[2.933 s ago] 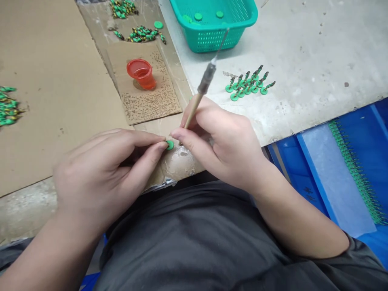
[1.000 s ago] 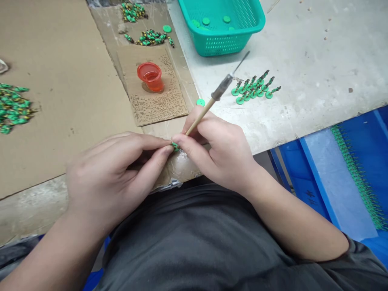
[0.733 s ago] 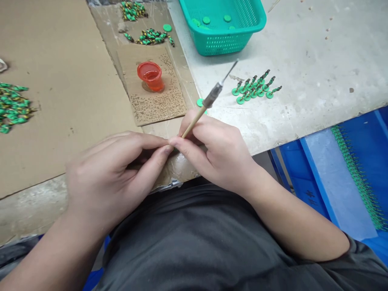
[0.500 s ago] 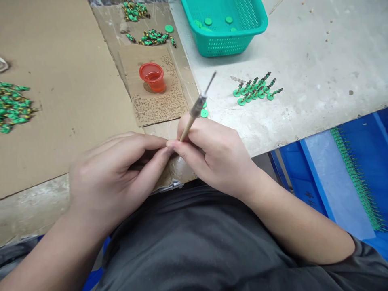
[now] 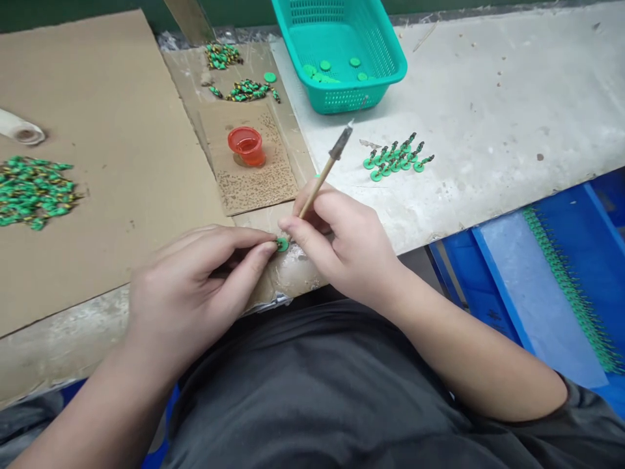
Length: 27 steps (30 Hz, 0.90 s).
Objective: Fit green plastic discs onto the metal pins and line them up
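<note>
My left hand [image 5: 195,293] pinches a small green disc piece [image 5: 282,244] between thumb and forefinger at the near edge of the table. My right hand [image 5: 342,244] is closed round a thin wooden-handled paintbrush [image 5: 326,176], whose bristle end points up and away toward the basket. The right forefinger tip touches the green piece from the right side. Both hands meet just above a worn patch of cardboard.
A small red cup [image 5: 247,145] stands on a speckled cardboard scrap [image 5: 249,176]. Several painted green figures on discs [image 5: 394,159] stand to the right. A teal basket [image 5: 342,52] holds green discs. Piles of painted pieces [image 5: 34,192] lie left and far back [image 5: 239,90]. A blue bin [image 5: 537,273] sits at the right.
The view has tilted up and back, showing more of the far table. The green disc shows again between my fingertips, and the brush has swung from upright to leaning right.
</note>
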Available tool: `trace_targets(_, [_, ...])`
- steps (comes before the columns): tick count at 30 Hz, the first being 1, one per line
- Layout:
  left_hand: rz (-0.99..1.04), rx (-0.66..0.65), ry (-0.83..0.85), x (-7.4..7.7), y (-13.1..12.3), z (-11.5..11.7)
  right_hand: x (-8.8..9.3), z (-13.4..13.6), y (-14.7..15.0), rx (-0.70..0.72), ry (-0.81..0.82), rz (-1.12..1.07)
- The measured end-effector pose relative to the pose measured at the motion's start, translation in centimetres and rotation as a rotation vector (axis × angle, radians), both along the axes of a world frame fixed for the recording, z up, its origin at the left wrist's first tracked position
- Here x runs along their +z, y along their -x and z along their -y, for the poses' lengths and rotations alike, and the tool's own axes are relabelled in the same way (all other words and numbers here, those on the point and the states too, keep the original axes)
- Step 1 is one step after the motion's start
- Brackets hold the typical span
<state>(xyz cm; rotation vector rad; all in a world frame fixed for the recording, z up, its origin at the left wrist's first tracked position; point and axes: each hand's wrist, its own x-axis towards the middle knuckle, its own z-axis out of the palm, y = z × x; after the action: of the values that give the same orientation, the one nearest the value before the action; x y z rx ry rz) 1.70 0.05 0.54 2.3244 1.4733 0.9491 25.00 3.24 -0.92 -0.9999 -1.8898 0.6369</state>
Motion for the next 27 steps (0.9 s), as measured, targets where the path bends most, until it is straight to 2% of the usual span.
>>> trace_targets(4, [-0.003, 0.018, -0.008, -0.1, 0.0, 0.1, 0.3, -0.2, -0.6, 0.070, -0.046, 0.057])
trace_targets(15, [0.034, 0.124, 0.085, 0.1, -0.9, 0.8, 0.6, -1.9, -0.8, 0.184, 0.074, 0.125])
trace_targets(20, [0.047, 0.107, 0.101, 0.1, -0.6, 0.6, 1.0, -2.1, -0.8, 0.220, 0.083, 0.088])
trace_targets(27, [0.038, 0.085, 0.094, 0.3, -0.6, 0.6, 1.3, -2.4, -0.6, 0.247, 0.111, 0.146])
